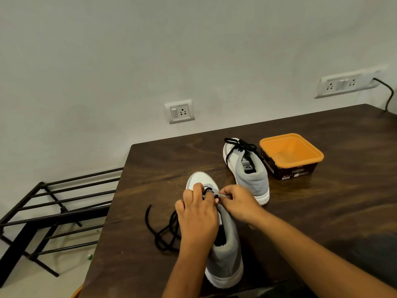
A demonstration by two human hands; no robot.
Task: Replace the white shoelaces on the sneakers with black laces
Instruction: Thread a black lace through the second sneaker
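- Head view, the only one. Near sneaker (225,261) on table (322,211), heel toward body, toe away. Likely so the eyelet rows face up within easy reach.
- Left grip (197,214) over the tongue area, fingers curled down onto black lace (163,233) at the lowest eyelets near the toe. Clamped on it by the look, probably to keep tension on the crossing.
- Right grip (238,203) close against the left, thumb and forefinger pinched together at the grey eyelet edge of near sneaker. Probably steadying the flap or feeding a lace tip through; too small to tell which.
- Rest of black lace trailing off the shoe's left in a loose tangle on table. Slack presumably kept free for pulling through the higher holes.
- Only the first eyelets seen threaded; upper ones hidden under the grips. Judged early on this shoe.
- Far sneaker (251,175) set back right, well apart from the work, carrying far lace (238,146), black, ends draped over the side. Judged done and parked out of the way.
- Orange tub (290,151) just beside far sneaker, nothing seen inside.
- No white laces in sight.
- Off table: metal rack (53,201) at left, wall socket (180,111) behind.
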